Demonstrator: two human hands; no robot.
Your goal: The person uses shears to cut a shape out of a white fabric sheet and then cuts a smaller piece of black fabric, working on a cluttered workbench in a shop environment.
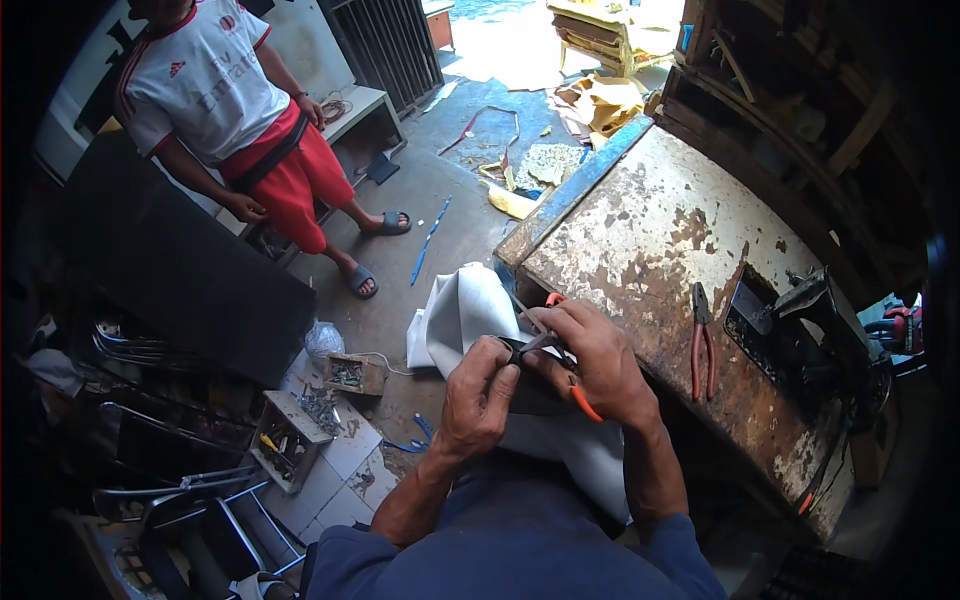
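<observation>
Over my lap and down toward the floor hangs a pale grey-white sheet of material (480, 300), folded and bent. My left hand (478, 397) is closed, its thumb and fingers pinching a small black piece (514, 349). Just beside it, my right hand (598, 362) is wrapped around a metal tool with orange handles (585, 403). The tool's grey metal end (541, 342) meets the black piece between my hands. My fingers cover much of the tool, so its exact kind is hidden.
To the right stands a worn workbench (640, 230) bearing red-handled pliers (704, 345) and a black sewing machine (825, 330). A person (235, 110) stands ahead on the left. Wooden boxes of hardware (290, 440) and metal-framed chairs (215, 520) crowd the lower left. Scraps (550, 165) litter the floor.
</observation>
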